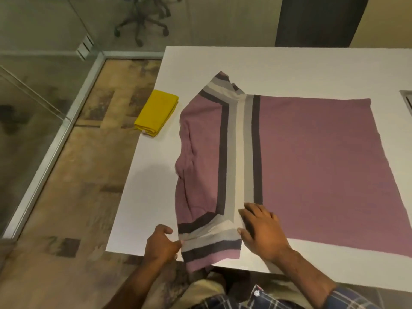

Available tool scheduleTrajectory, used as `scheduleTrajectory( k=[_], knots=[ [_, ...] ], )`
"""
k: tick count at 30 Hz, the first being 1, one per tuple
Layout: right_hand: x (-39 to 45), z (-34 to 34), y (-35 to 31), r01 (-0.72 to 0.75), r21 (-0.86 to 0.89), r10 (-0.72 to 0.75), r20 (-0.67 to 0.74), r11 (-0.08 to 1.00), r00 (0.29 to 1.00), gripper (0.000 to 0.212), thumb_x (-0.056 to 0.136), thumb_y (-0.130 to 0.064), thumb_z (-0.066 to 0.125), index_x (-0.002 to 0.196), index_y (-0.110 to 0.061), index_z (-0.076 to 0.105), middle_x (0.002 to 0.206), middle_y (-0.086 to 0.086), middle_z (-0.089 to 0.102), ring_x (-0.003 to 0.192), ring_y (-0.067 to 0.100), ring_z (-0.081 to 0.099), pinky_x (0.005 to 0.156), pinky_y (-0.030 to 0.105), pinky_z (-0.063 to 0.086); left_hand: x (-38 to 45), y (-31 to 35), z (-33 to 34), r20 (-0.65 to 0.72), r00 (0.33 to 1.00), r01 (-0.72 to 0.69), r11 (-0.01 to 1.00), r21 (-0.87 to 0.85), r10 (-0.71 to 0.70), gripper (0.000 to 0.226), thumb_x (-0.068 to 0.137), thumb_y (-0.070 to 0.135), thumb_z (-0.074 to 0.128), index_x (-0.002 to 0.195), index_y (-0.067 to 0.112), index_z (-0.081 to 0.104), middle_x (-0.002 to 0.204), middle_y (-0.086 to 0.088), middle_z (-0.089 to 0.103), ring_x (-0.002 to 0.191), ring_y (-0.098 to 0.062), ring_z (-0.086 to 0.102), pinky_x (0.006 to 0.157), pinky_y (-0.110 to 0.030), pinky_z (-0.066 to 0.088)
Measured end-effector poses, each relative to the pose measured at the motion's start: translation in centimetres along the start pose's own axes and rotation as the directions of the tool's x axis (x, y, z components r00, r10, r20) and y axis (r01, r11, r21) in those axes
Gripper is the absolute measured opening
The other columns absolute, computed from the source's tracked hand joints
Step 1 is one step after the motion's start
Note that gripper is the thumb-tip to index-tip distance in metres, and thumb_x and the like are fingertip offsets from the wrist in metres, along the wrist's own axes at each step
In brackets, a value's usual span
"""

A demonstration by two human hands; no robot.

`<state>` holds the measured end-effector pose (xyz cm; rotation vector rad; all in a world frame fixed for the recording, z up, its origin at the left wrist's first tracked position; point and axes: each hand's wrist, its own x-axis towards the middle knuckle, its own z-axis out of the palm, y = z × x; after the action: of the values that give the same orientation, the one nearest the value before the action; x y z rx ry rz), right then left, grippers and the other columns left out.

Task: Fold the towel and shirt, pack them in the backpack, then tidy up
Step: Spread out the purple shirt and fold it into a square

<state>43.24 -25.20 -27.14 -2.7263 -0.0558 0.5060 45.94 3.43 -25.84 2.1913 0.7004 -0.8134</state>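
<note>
— Where's the shirt right now?

— I see the mauve shirt (312, 157) spread flat across the white table (289, 70), with its grey, cream and dark stripes running across the chest and onto both sleeves. The near sleeve hangs just over the table's front edge.

— And the hands?

— My left hand (161, 244) sits at the near sleeve's edge, fingers curled, thumb and fingertips pinching the striped cloth. My right hand (260, 230) lies on top of the shirt where the sleeve meets the body, fingers fairly straight and spread, pressing the fabric down; I see nothing gripped in it.

— The towel?

— The yellow towel (157, 113) is folded into a neat rectangle, lying near the table's left edge, just beside the shirt's far shoulder and apart from it.

— Anything else around?

— An office chair (142, 18) stands on the floor beyond the table, and a glass partition (33, 97) runs along the left. A plaid sleeve (352, 297) shows at my right wrist.
</note>
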Motion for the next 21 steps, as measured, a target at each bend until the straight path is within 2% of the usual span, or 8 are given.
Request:
scheduleTrajectory(
  k=[4, 7, 9, 11, 14, 17, 19, 21],
  knots=[
    [0.4, -0.6, 0.5, -0.099, 0.001, 0.099, -0.049, 0.995, 0.994, 0.067, 0.09, -0.071, 0.033, 0.144, -0.031, 0.043, 0.155, -0.007, 0.035, 0.141, 0.02, 0.031, 0.115, 0.044, 0.025, -0.4, -0.7, -1.5, 0.083, 0.996, 0.007, 0.994, 0.106, -0.016, 0.028, 0.083, 0.021, 0.077, 0.101, 0.022, 0.056, 0.083, -0.005, 0.071, 0.06, -0.016, 0.065, 0.059, -0.027, 0.057],
    [0.8, -1.0, 2.1, -0.239, 0.06, 0.246, -0.175, 0.969, 0.953, 0.075, 0.091, -0.07, 0.026, 0.151, -0.024, 0.035, 0.162, -0.001, 0.025, 0.15, 0.027, 0.017, 0.117, 0.052, 0.019, 1.1, 0.8, -2.6, -0.072, 0.987, -0.138, 0.985, 0.103, 0.146, 0.017, 0.091, 0.023, 0.067, 0.106, 0.015, 0.064, 0.104, -0.007, 0.069, 0.088, -0.02, 0.065, 0.084, -0.03, 0.055],
    [0.8, -1.2, 3.5, -0.33, 0.066, 0.336, -0.173, 0.942, 0.926, 0.078, 0.091, -0.068, 0.019, 0.155, -0.023, 0.025, 0.165, 0.001, 0.015, 0.152, 0.029, 0.007, 0.118, 0.054, 0.015, 2.3, 3.1, -3.1, -0.191, 0.949, -0.25, 0.968, 0.033, 0.251, 0.022, 0.094, 0.021, 0.062, 0.112, 0.01, 0.064, 0.113, -0.011, 0.068, 0.099, -0.024, 0.062, 0.09, -0.03, 0.048],
    [0.5, -1.1, 4.8, -0.366, 0.018, 0.365, -0.132, 0.93, 0.922, 0.081, 0.088, -0.069, 0.014, 0.157, -0.026, 0.013, 0.166, -0.001, 0.005, 0.152, 0.028, 0.0, 0.119, 0.054, 0.011, 4.0, 5.9, -3.1, -0.264, 0.927, -0.285, 0.958, -0.041, 0.265, 0.032, 0.093, 0.024, 0.064, 0.121, 0.009, 0.06, 0.118, -0.011, 0.067, 0.101, -0.024, 0.061, 0.088, -0.029, 0.046],
    [0.2, -1.0, 5.6, -0.352, -0.065, 0.347, -0.076, 0.934, 0.935, 0.08, 0.09, -0.072, 0.013, 0.157, -0.031, 0.001, 0.165, -0.003, -0.006, 0.152, 0.025, -0.007, 0.12, 0.052, 0.008, 6.7, 9.0, -2.0, -0.215, 0.944, -0.26, 0.965, -0.013, 0.252, 0.059, 0.088, 0.044, 0.068, 0.133, 0.009, 0.053, 0.128, -0.011, 0.064, 0.111, -0.031, 0.062, 0.093, -0.036, 0.049],
    [0.2, -1.6, 5.7, -0.37, -0.095, 0.367, -0.044, 0.924, 0.929, 0.08, 0.09, -0.074, 0.015, 0.156, -0.033, -0.003, 0.164, -0.006, -0.011, 0.152, 0.024, -0.008, 0.12, 0.051, 0.007, 8.1, 9.9, -0.8, -0.22, 0.921, -0.3, 0.946, 0.121, 0.32, 0.039, 0.091, 0.041, 0.065, 0.11, 0.007, 0.067, 0.111, -0.012, 0.071, 0.098, -0.031, 0.066, 0.08, -0.029, 0.047],
    [-0.2, -1.8, 5.8, -0.385, -0.11, 0.383, -0.038, 0.917, 0.923, 0.083, 0.086, -0.075, 0.012, 0.156, -0.034, -0.006, 0.163, -0.007, -0.012, 0.152, 0.023, -0.008, 0.12, 0.051, 0.007, 8.5, 9.4, -1.0, -0.3, 0.913, -0.27, 0.96, 0.067, 0.278, 0.03, 0.095, 0.032, 0.061, 0.098, 0.004, 0.07, 0.101, -0.015, 0.072, 0.089, -0.032, 0.066, 0.074, -0.029, 0.045],
    [-0.7, -1.7, 6.3, -0.403, -0.108, 0.402, -0.034, 0.909, 0.915, 0.083, 0.086, -0.077, 0.013, 0.156, -0.035, -0.007, 0.163, -0.006, -0.013, 0.152, 0.023, -0.008, 0.12, 0.052, 0.007, 8.8, 8.4, -1.8, -0.398, 0.904, -0.182, 0.983, -0.032, 0.154, 0.03, 0.097, 0.026, 0.059, 0.101, -0.001, 0.07, 0.102, -0.019, 0.071, 0.093, -0.038, 0.066, 0.078, -0.035, 0.05]
  ],
)
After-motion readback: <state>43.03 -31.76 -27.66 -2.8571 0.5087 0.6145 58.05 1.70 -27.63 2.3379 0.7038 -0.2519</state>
